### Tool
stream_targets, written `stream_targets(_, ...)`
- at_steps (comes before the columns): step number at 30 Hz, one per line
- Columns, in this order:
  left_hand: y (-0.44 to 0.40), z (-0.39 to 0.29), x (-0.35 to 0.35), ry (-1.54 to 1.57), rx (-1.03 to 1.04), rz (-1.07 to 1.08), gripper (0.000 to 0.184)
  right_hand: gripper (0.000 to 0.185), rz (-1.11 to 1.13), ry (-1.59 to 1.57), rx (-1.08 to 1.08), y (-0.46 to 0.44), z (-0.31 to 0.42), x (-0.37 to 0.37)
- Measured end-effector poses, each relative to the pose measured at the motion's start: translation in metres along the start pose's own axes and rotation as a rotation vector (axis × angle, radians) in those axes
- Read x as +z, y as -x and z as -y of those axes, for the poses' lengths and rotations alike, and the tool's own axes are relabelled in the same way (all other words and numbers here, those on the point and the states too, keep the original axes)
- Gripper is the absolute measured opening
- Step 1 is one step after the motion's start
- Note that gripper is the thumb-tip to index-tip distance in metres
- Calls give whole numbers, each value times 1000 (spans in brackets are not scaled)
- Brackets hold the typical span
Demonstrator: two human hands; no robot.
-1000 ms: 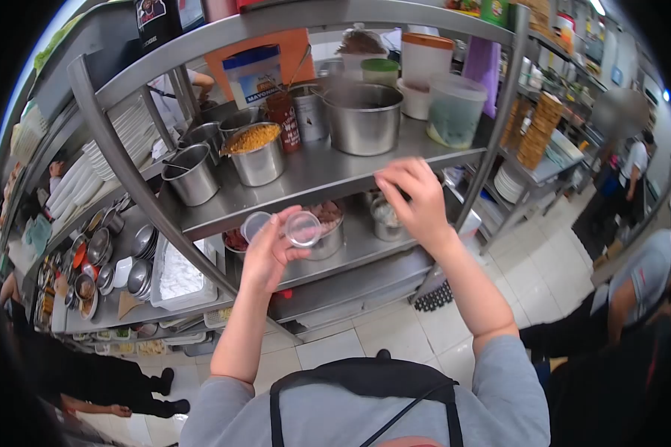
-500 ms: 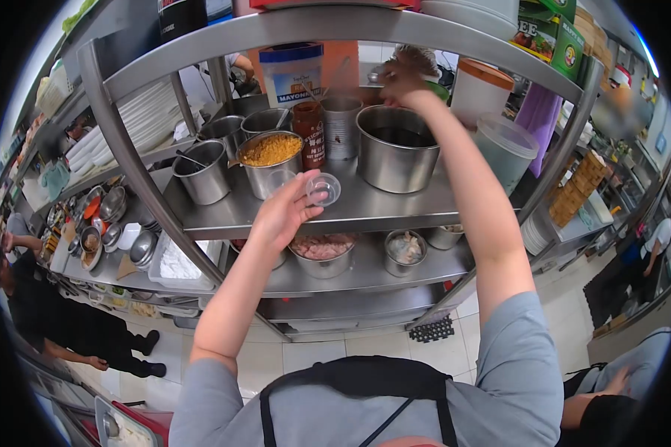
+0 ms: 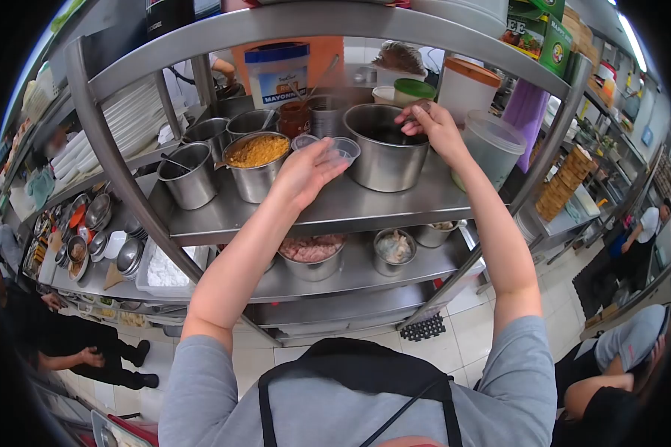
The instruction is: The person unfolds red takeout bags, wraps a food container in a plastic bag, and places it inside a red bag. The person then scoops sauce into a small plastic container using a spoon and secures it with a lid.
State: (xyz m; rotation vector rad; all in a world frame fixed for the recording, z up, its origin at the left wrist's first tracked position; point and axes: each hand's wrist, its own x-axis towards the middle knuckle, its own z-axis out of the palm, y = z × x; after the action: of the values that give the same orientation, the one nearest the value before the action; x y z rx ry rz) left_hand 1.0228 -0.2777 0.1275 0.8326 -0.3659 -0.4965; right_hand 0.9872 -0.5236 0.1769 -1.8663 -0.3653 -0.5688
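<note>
Two small clear plastic cups [image 3: 345,150] are held side by side in my left hand [image 3: 309,173], beside a large steel pot [image 3: 386,165]. My right hand [image 3: 434,128] is over the right rim of that pot, its fingers curled together; what they hold, if anything, is too small to make out. Dark contents show inside the pot. Left of my left hand stands a steel pot of orange-yellow crumbs [image 3: 257,153]. Behind it are a red-brown jar [image 3: 294,119] and a mayonnaise tub [image 3: 277,74].
A clear lidded tub [image 3: 492,149] stands right of the large pot. The lower shelf holds a pot of pink meat [image 3: 312,249] and a smaller pot [image 3: 394,249]. A person in black [image 3: 89,343] is at the left; others are at the right.
My right hand rose from the shelf edge to behind the large pot, then came back to its rim. My left hand moved up and right with the cups, nearer the pot.
</note>
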Motion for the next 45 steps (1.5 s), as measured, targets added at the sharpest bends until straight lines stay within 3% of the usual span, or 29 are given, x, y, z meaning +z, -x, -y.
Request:
stream_targets(7, -8, -7, 8, -22, -29, 38, 39, 23, -110, -215, 118, 18, 5, -12)
stream_targets(15, -7, -9, 9, 12, -4, 46, 39, 23, -405, -457, 127, 22, -2, -29)
stream_targets(27, -10, -9, 5, 57, -37, 75, 38, 23, -513, -508, 96, 21, -6, -39)
stream_targets(37, -9, -5, 2, 119, -28, 80, 35, 22, -458, -511, 31, 7, 35, -35)
stream_targets(45, -9, -2, 2, 207, -23, 93, 31, 17, -129, -71, -300, 33, 81, 18)
